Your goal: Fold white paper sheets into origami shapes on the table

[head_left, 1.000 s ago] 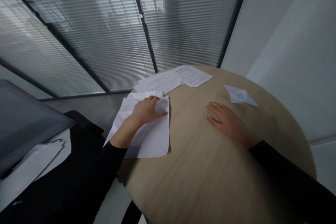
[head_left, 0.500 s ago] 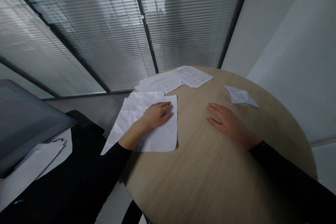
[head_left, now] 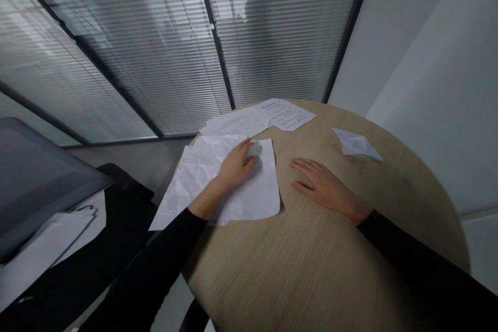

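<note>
A creased white sheet of paper [head_left: 257, 192] lies at the left side of the round wooden table [head_left: 311, 259]. My left hand [head_left: 235, 166] presses flat on this sheet, fingers stretched out toward its far right corner. Just right of the sheet's edge, my right hand [head_left: 321, 187] rests flat on the bare tabletop with fingers spread, holding nothing. Both arms wear black sleeves.
Printed sheets [head_left: 264, 116] lie at the table's far edge. A small folded paper shape [head_left: 356, 144] sits at the far right. A glass wall with blinds [head_left: 163, 52] stands behind. A dark chair [head_left: 70, 264] with papers [head_left: 42, 249] is at the left.
My left hand has slid the creased sheet to the right, further onto the table. My right hand has shifted a little left, toward the sheet.
</note>
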Tool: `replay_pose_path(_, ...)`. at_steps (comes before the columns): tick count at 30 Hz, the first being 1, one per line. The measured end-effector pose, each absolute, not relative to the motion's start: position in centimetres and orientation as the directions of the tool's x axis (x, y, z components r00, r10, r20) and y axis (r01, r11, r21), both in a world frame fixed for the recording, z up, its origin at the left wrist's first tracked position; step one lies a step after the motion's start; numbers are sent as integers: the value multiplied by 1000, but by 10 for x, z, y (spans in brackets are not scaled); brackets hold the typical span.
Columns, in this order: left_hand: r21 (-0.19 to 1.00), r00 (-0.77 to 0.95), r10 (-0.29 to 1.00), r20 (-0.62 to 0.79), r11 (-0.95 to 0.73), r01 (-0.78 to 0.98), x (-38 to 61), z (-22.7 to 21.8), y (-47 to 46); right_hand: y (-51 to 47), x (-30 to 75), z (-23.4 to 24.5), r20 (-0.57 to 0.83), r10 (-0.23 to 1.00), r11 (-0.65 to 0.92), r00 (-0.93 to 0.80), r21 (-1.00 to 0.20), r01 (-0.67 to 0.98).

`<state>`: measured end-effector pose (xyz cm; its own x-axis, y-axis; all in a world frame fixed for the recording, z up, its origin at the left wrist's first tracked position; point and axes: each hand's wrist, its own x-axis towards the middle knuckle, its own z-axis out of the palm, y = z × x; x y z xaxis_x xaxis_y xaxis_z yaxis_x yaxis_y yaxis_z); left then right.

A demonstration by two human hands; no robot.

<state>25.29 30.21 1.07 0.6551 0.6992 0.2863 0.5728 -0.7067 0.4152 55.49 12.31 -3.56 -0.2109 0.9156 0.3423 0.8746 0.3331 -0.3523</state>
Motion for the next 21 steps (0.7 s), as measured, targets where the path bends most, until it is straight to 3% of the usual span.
replay_pose_path(5, 270, 293, 919, 263, -361, 892, 224, 48, 319, 122, 553, -36, 346, 914, 336, -213, -347, 876)
replay_pose_path(8, 217, 192, 969, 156, -223, 950, 211, 53, 326, 122, 554, -37, 349, 913, 337, -214, -346, 876)
replay_pose_path(11, 212, 201, 974, 100, -218, 952, 204, 44, 332, 123, 554, -37, 348, 913, 337, -213, -352, 873)
replay_pose_path(21, 534, 210, 970, 126, -245, 809, 201, 25, 347, 122, 555, -36, 346, 913, 338, -214, -353, 873)
